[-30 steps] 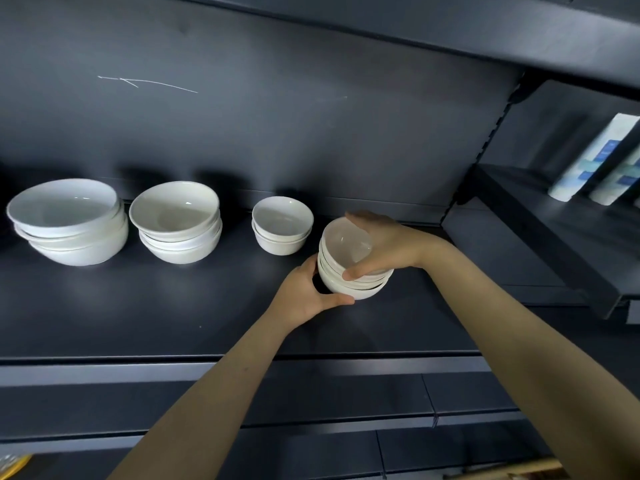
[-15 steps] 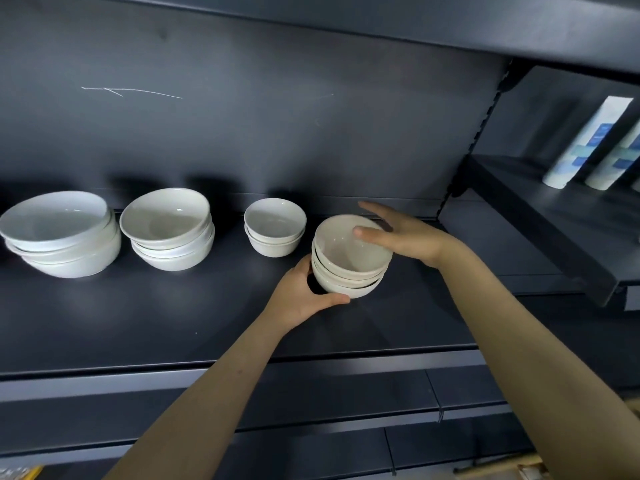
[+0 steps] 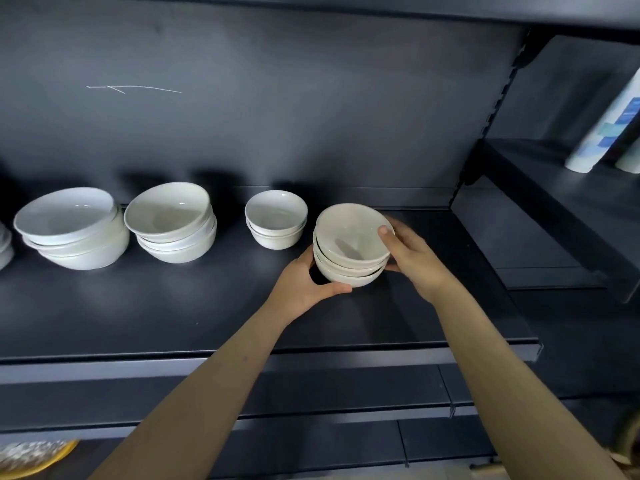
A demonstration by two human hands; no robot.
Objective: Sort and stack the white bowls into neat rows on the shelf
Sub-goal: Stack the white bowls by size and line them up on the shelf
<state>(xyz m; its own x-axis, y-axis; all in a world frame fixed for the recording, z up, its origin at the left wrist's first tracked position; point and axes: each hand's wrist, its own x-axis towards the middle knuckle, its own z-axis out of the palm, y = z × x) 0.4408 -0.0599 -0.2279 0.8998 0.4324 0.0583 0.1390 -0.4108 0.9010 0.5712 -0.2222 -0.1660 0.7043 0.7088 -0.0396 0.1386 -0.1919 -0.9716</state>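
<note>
Head view, both hands' fingers grasping small bowl stack (image 3: 349,251), left hand (image 3: 304,289), right hand (image 3: 412,258), far-left bowl (image 3: 5,247) cropped.

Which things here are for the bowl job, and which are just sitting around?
For the job:
stack in both hands
small bowl stack
two bigger bowl stacks
shelf
left hand
right hand

Just lying about:
white and blue bottles
yellow thing

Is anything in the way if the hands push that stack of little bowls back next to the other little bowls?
Nothing visible: bare dark shelf lies behind the held stack of small white bowls, right of the other small white bowl stack.
</note>
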